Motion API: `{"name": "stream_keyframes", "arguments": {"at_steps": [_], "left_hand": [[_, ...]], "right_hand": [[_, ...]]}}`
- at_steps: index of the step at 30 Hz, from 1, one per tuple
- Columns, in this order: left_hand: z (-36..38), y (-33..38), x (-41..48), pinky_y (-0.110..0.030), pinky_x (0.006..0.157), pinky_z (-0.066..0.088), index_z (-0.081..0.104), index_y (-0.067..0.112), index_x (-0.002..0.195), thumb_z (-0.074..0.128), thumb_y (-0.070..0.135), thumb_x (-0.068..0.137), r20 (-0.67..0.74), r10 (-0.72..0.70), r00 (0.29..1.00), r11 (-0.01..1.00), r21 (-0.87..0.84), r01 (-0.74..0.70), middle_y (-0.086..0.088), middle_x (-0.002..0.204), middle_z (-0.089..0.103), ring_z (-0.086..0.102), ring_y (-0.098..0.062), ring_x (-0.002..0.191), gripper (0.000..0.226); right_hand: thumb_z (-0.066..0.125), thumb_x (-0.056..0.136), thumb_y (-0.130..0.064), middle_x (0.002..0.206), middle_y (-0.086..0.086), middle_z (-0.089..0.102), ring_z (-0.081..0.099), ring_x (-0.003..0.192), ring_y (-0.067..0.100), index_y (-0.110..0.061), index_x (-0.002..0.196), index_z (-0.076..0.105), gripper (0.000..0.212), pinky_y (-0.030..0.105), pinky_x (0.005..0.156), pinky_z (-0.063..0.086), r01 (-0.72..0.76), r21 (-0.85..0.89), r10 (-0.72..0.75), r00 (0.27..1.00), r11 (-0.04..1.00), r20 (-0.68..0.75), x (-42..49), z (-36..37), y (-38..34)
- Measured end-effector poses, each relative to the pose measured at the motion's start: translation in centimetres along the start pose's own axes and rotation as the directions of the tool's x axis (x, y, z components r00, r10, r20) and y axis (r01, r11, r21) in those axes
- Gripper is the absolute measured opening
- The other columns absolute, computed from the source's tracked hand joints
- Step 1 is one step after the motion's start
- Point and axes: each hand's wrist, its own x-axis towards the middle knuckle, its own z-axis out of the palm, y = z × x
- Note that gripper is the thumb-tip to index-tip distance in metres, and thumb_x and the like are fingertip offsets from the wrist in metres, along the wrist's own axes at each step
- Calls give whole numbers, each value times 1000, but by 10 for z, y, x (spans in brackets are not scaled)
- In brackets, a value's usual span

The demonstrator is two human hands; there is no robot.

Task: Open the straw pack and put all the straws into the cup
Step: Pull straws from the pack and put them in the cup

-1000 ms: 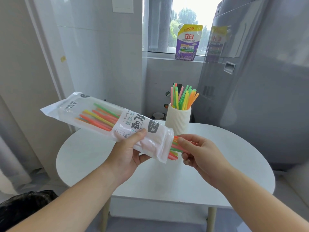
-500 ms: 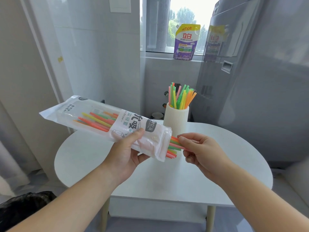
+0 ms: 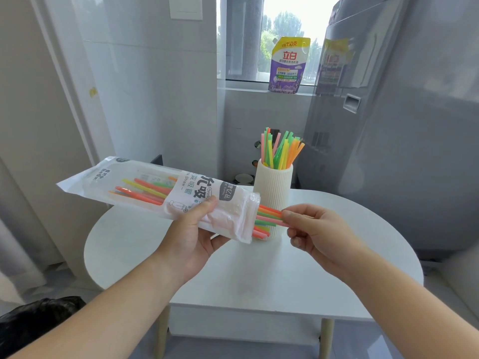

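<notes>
Left hand (image 3: 191, 234) gripping straw pack (image 3: 160, 193) above tabletop (image 3: 337, 268), right hand (image 3: 316, 231) fingers (image 3: 293, 216) pinching protruding straws (image 3: 269, 216), ribbed cup (image 3: 273, 187) behind holding more straws.

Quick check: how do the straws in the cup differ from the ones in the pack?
Cup straws stand near upright, fanned; pack straws lie slanted. Cup straws have bare tops; pack straws sit inside the pack, only their ends poking out. Cup straws are untouched; pack straws' ends are pinched by the right hand, the left hand grips the pack. Both: same orange, green, yellow, pink mix.
</notes>
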Motion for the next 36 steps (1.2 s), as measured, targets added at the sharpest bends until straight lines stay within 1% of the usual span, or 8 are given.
{"name": "stream_keyframes", "arguments": {"at_steps": [4, 7, 14, 20, 23, 28, 31, 36], "left_hand": [[-3, 4, 1, -31, 60, 63, 69, 24, 120, 68, 21, 95, -39, -21, 999, 999, -47, 19, -3, 103, 82, 80, -17, 84, 25], [-2, 6, 2, -31, 58, 63, 69, 24, 119, 66, 20, 96, -53, -26, 998, 998, -58, 23, -3, 100, 82, 79, -17, 82, 23], [-1, 6, 1, -31, 59, 63, 68, 23, 121, 66, 18, 97, -62, -36, 997, 997, -65, 32, -4, 100, 82, 79, -18, 82, 25], [2, 0, 1, -31, 59, 62, 68, 22, 122, 67, 19, 96, -44, -53, 998, 997, -63, 50, -3, 98, 82, 79, -17, 82, 26], [6, -3, 0, -31, 59, 62, 67, 20, 126, 67, 19, 96, -31, -55, 998, 997, -54, 53, -3, 98, 82, 80, -17, 81, 30], [7, -5, -2, -31, 59, 62, 66, 21, 129, 68, 19, 95, -27, -61, 998, 997, -47, 59, -4, 100, 82, 80, -18, 82, 35], [7, -4, -2, -31, 59, 62, 66, 20, 131, 68, 19, 95, -38, -61, 997, 997, -50, 59, -4, 99, 82, 79, -18, 80, 36], [7, -3, -3, -31, 59, 62, 61, 19, 140, 69, 19, 94, -56, -54, 997, 998, -47, 51, -5, 102, 81, 80, -19, 82, 47]], "right_hand": [[79, 79, -13, 68, 7, 68, 64, 57, 12, -9, 77, 81, 5, 21, 54, 55, -14, 126, 15, 1000, 992, -11, 2, -10, -4], [83, 65, -18, 70, 9, 70, 67, 58, 14, -7, 77, 81, 17, 21, 56, 57, -53, 259, 50, 999, 964, 20, 2, -12, -6], [81, 70, -15, 81, 11, 73, 70, 69, 16, -3, 85, 80, 19, 22, 64, 60, -54, 544, 42, 999, 837, 35, -3, -3, -11], [75, 87, -8, 112, 18, 71, 65, 76, 16, -2, 103, 69, 19, 19, 62, 57, -32, 690, 85, 995, 723, -43, -7, 18, -7], [76, 88, -11, 99, 13, 73, 67, 67, 14, -2, 108, 68, 24, 20, 59, 56, 10, 666, 83, 991, 746, -108, -6, 21, -7], [72, 93, -25, 74, 3, 75, 68, 59, 9, -6, 92, 76, 19, 23, 61, 54, 13, 441, 93, 971, 897, -218, -2, 20, -2], [73, 92, -19, 70, 3, 73, 68, 56, 10, -5, 90, 75, 14, 19, 54, 53, 52, 466, 44, 980, 883, -192, -1, 15, -5], [78, 78, -17, 81, 5, 77, 76, 74, 16, -14, 63, 81, 16, 22, 65, 58, 72, 582, -39, 997, 810, -69, -4, 9, -14]]}}
